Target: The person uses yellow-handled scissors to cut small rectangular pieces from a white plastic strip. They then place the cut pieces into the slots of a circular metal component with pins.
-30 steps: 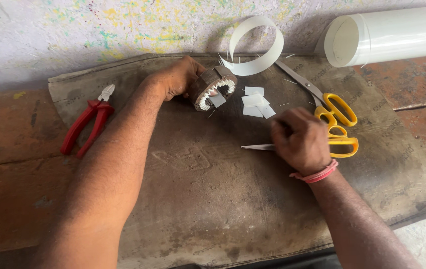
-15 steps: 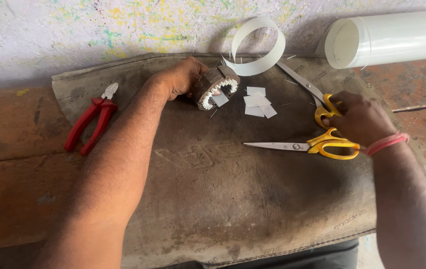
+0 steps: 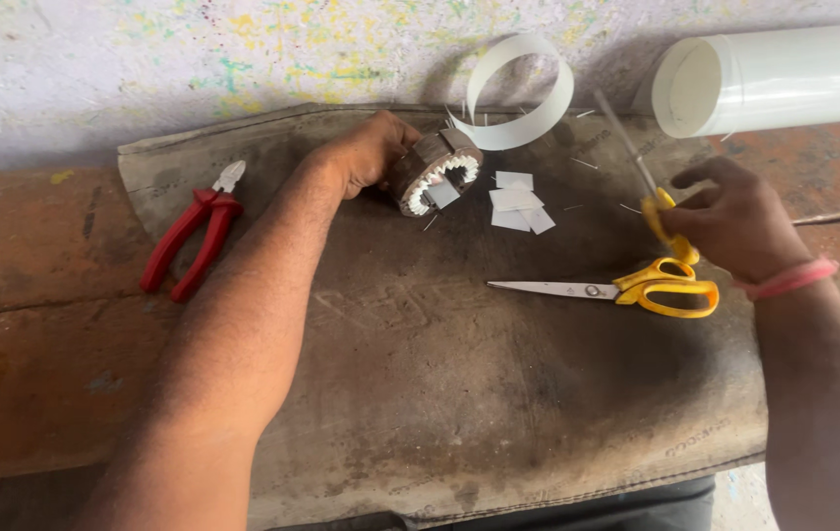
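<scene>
Two bare hands work over a worn, dark rubber mat [image 3: 420, 393] spread on a rusty brown worktop [image 3: 36, 324]. The left hand [image 3: 366, 152] grips a small round motor stator [image 3: 432, 172], a dark metal ring with white insulation paper lining its slots, near the mat's far edge; the fingers curl around its back and are mostly hidden behind it. The right hand [image 3: 734, 221], near the mat's right edge, pinches the yellow handle of a thin tool [image 3: 636, 172], blurred, its metal shaft tilting up and away. Just below it, yellow-handled scissors [image 3: 626, 290] lie flat and shut. Small white paper slips [image 3: 518, 202] sit beside the stator. Red pliers [image 3: 189, 231] rest at the mat's left edge. A curled white strip [image 3: 523, 93] and a white roll [image 3: 783, 79], cut off at right, lie at the far edge.
</scene>
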